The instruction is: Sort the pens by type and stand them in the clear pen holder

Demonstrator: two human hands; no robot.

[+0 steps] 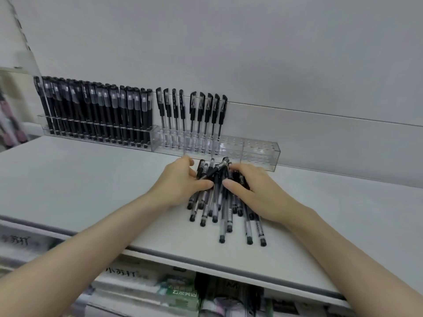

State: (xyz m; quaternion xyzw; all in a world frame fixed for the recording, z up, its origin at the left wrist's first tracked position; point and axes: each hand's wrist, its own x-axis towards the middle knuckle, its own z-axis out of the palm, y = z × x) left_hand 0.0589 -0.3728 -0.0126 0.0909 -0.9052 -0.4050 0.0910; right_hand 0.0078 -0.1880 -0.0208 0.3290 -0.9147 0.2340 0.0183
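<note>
Black pens [216,202] lie heaped between my left hand [180,183] and right hand [256,191], both curled round them, long axes pointing at the clear pen holder [261,154] just behind.

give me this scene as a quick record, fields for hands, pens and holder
left hand: grips the loose pens from the left
right hand: grips the same heap from the right
loose pens: heap lying on the shelf, in front of the holder
pen holder: clear, at the shelf's back; right end empty
dark pens: standing, fill the left section
clear-barrel pens: nine standing mid-holder
</note>
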